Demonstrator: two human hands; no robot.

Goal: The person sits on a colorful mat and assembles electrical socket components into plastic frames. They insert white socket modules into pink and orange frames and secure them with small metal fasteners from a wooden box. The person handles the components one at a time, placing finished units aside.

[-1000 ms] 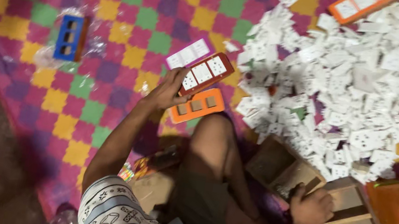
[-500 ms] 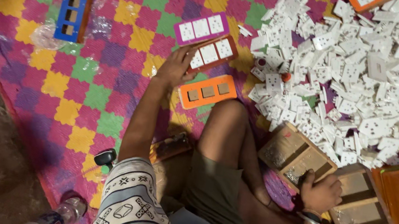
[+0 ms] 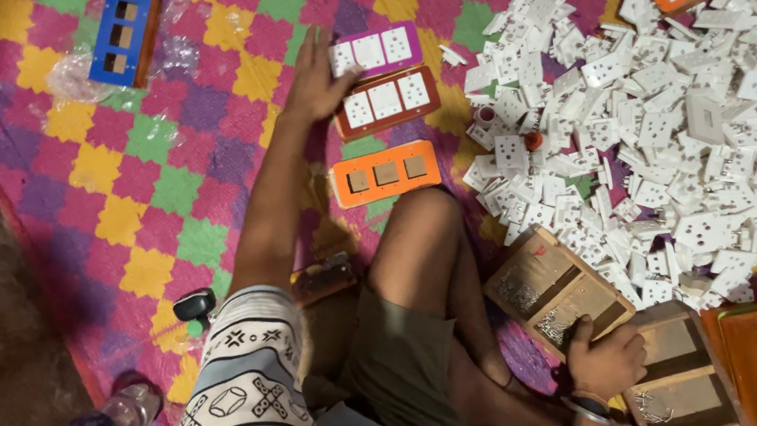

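Two hands are at work: nearest, the right hand (image 3: 606,359) is curled shut over the wooden tray (image 3: 556,292) of small screws. Farther out, the left hand (image 3: 316,82) lies open, fingers on the purple plate (image 3: 379,49), just above the brown plate (image 3: 388,101) on the mat (image 3: 173,170). The purple plate looks light, rigid, slick plastic; best pinched by its long edges.

a: clothing on the person?
b: short sleeve (image 3: 246,380), pale with dark geometric and cross-like prints. olive shorts (image 3: 409,370).
a: arms?
b: both bare below the sleeve. dark band (image 3: 587,407) on the right wrist.
a: legs?
b: bare from the knee down.
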